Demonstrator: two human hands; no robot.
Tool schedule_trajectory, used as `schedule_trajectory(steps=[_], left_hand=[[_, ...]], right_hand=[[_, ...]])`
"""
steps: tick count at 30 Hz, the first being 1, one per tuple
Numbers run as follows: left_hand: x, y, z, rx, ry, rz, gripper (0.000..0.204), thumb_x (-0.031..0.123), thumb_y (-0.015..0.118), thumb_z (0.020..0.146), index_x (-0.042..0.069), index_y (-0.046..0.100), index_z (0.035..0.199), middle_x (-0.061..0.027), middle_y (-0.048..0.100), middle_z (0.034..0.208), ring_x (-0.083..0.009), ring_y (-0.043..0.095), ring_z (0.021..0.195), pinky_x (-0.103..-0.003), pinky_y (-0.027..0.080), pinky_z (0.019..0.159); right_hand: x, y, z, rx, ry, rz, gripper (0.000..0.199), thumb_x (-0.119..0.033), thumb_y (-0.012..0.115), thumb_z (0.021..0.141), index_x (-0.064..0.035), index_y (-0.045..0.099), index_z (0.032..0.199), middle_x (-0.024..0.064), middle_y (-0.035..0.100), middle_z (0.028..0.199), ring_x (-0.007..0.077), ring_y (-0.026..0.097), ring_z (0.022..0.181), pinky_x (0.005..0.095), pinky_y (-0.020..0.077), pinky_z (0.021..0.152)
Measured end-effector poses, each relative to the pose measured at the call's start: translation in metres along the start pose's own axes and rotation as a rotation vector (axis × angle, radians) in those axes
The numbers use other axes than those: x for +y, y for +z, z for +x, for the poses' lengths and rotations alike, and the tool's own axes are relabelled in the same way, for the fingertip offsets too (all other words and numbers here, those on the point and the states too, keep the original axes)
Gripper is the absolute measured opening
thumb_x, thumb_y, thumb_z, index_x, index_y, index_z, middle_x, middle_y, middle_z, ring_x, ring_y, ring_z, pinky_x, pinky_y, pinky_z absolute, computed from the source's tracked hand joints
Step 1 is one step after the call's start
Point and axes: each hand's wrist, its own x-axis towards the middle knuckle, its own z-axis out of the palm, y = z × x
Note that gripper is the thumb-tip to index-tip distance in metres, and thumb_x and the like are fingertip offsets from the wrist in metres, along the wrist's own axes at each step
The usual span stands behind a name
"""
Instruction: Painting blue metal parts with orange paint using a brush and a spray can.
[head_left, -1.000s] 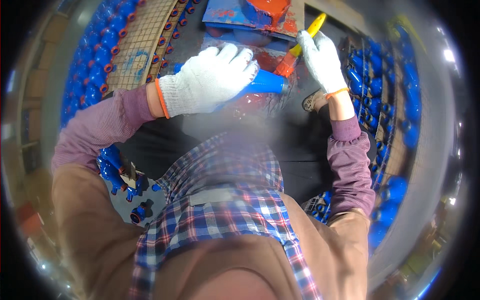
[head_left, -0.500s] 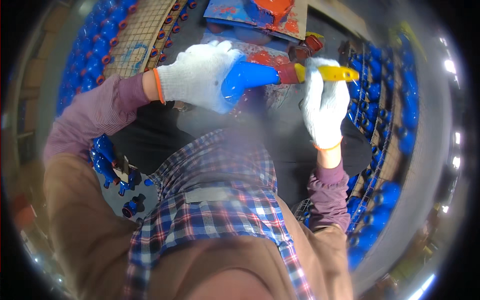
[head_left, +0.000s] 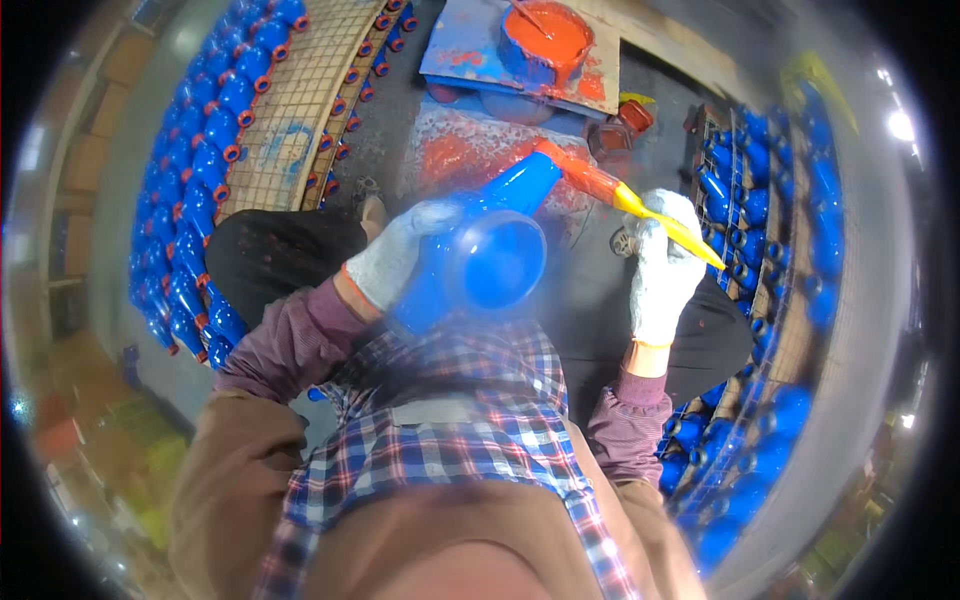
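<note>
Head view: my left hand (head_left: 395,262) grips a blue pipe fitting (head_left: 480,262); my right hand (head_left: 662,268) clasps an orange-loaded paintbrush (head_left: 630,200) at its end, painting under way; reloading from the orange paint tub (head_left: 545,45) likely follows.

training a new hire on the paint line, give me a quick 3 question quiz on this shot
1. Multiple choice: what does the left hand hold? A) a blue pipe fitting B) a wire rack C) a paint tub
2. True or false: the brush in the right hand has a green handle.
3. Fill in: the paint in the tub at the top of the picture is ____.

Key
1. A. The gloved hand grips the blue pipe fitting, open end toward the camera.
2. False. The brush has a yellow handle; its orange-coated head meets the fitting's far end.
3. Orange. The paint tub sits on a paint-stained blue board.
</note>
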Motion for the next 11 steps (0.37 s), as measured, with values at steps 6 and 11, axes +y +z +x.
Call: schedule_trajectory(steps=[6, 11], left_hand=[[-0.033, 0.020, 0.016, -0.608, -0.061, -0.644, 0.074, 0.054, 0.056, 0.093, 0.002, 0.039, 0.144, -0.0214, 0.052, 0.135, -0.0314, 0.061, 0.091, -0.034, 0.054, 0.055], [-0.044, 0.020, 0.016, -0.680, -0.295, -0.966, 0.072, 0.044, 0.059, 0.096, 0.016, 0.025, 0.153, -0.0166, 0.041, 0.145, -0.0297, 0.057, 0.092, -0.034, 0.055, 0.048]], right_hand=[[0.013, 0.017, -0.003, 0.002, 0.115, 0.213, 0.025, -0.012, 0.060, 0.096, -0.0007, 0.058, 0.118, 0.0075, 0.062, 0.095, 0.0129, 0.059, 0.079, 0.0250, 0.0485, 0.073], [0.018, 0.039, -0.008, 0.072, 0.135, 0.459, 0.030, -0.011, 0.061, 0.094, 0.0014, 0.057, 0.121, 0.0094, 0.063, 0.100, 0.0155, 0.060, 0.087, 0.0276, 0.0498, 0.079]])
